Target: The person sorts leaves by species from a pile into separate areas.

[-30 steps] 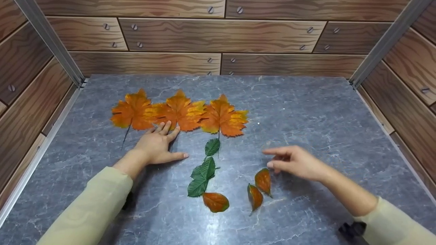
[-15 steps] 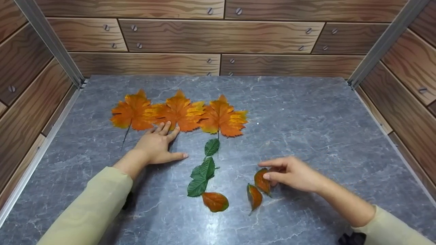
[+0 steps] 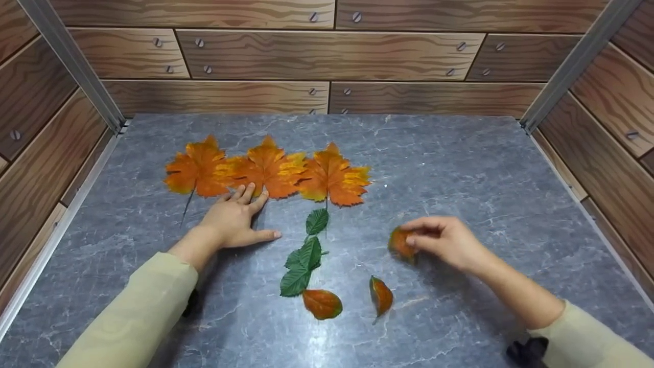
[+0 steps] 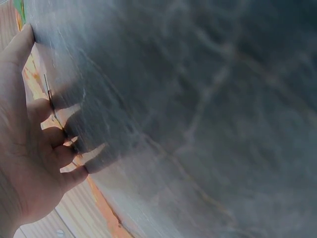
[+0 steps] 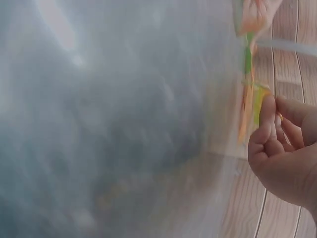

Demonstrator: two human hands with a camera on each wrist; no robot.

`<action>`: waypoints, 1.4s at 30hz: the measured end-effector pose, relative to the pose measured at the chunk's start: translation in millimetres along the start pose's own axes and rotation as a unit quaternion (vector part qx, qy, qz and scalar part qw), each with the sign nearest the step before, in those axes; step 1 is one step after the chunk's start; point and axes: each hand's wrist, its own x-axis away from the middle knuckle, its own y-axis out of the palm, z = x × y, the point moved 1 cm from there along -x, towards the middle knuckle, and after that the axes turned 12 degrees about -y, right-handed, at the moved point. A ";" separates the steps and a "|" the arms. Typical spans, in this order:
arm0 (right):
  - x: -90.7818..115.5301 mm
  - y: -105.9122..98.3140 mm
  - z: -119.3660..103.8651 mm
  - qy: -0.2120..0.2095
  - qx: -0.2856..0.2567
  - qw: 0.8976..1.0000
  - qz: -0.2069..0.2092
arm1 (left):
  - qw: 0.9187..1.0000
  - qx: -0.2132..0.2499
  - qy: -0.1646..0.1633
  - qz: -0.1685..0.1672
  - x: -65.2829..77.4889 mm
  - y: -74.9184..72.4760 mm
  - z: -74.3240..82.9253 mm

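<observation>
Between thumb and fingers my right hand (image 3: 449,243) pinches an orange-brown leaf with a green edge (image 3: 400,244); the right wrist view shows the leaf's yellowish side (image 5: 258,104) at the fingertips. My left hand (image 3: 232,220) lies flat with fingers spread, its fingertips on the lower edge of the middle orange maple leaf (image 3: 268,166). Maple leaves flank it on the left (image 3: 199,166) and right (image 3: 332,176), edges meeting or overlapping. Below the right one runs a line of green leaves (image 3: 301,266), ending at an orange-brown leaf (image 3: 323,304). Another curled orange-brown leaf (image 3: 381,295) lies apart.
Everything lies on a grey marbled tabletop (image 3: 460,168). Wood-patterned panels (image 3: 327,56) stand behind it and along both sides, with metal posts (image 3: 577,66) at the back corners.
My right hand has come down to the upper of two loose orange-brown leaves, pinched it and moved it slightly up and to the right. The left hand has stayed still.
</observation>
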 end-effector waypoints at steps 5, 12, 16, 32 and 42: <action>-15.8 -25.9 12.4 0.023 0.021 0.998 0.048 | 1.000 -0.001 -0.001 0.000 0.6 1.3 -0.7; -35.4 -57.7 34.6 0.035 0.035 0.995 0.088 | 1.000 -0.001 -0.001 -0.002 0.9 1.1 -0.5; -44.8 -70.4 46.7 0.034 0.027 0.993 0.111 | 1.000 -0.002 -0.001 -0.003 0.9 0.8 -0.5; -59.1 -94.7 77.7 0.074 0.034 0.988 0.132 | 1.000 0.004 0.000 0.002 0.6 1.1 -0.1; -56.3 -101.7 82.6 0.087 0.006 0.989 0.122 | 1.000 0.002 -0.003 0.000 -0.7 1.0 -0.1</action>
